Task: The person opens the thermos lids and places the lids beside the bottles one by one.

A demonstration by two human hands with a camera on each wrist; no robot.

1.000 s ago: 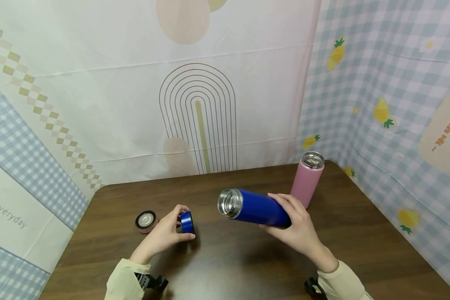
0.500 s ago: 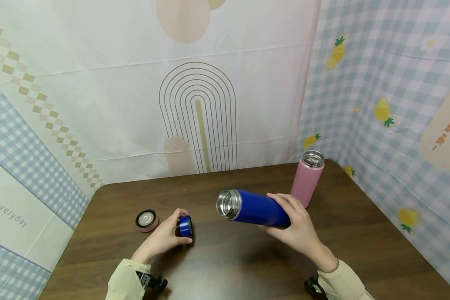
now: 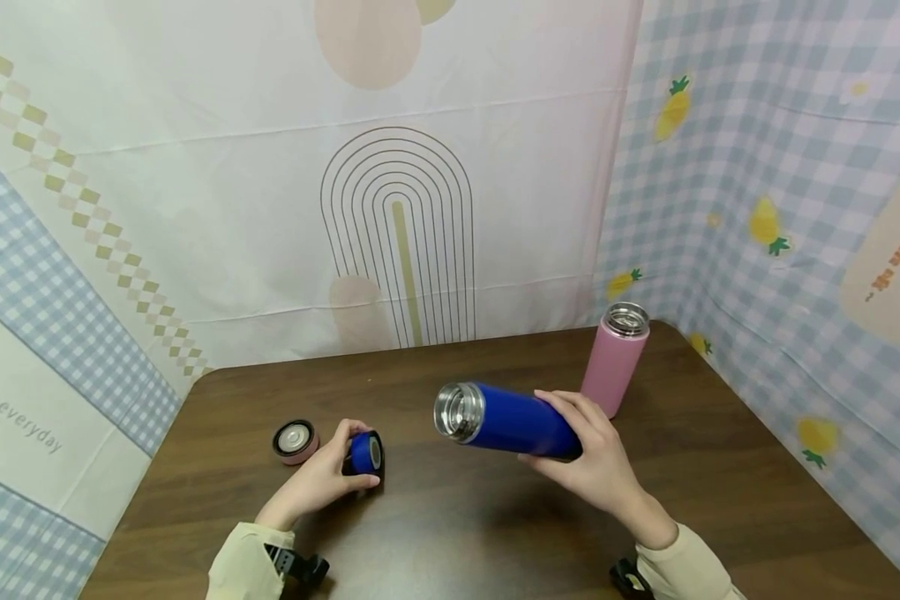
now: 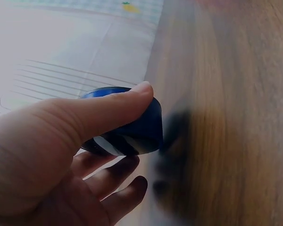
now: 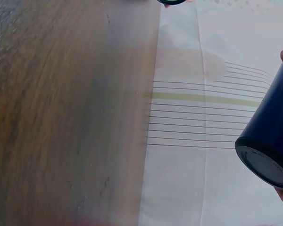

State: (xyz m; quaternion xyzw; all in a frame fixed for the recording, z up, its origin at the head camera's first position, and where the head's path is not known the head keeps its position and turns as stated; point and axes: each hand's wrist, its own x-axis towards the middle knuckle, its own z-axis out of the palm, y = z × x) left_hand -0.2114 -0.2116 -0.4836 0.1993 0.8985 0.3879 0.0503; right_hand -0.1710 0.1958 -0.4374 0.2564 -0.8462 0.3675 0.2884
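Note:
My left hand (image 3: 318, 475) pinches a blue lid (image 3: 363, 452) between thumb and fingers, low over the table. In the head view one round end of the lid faces right. The left wrist view shows the thumb lying across the lid (image 4: 151, 125). My right hand (image 3: 596, 458) grips a blue thermos bottle (image 3: 521, 419) near its base. The bottle is held off the table, nearly level, its uncovered steel mouth pointing left toward the lid. In the right wrist view the dark base of the bottle (image 5: 264, 165) shows, with only bits of the hand.
An uncapped pink thermos bottle (image 3: 613, 367) stands upright at the back right, behind my right hand. A pink lid (image 3: 295, 442) lies inner side up just left of my left hand. The brown wooden table (image 3: 435, 533) meets fabric-covered walls at its back and sides.
The blue lid has turned in my left hand, so its round end shows more, and the hand has shifted slightly left. My right hand and the blue bottle have hardly moved.

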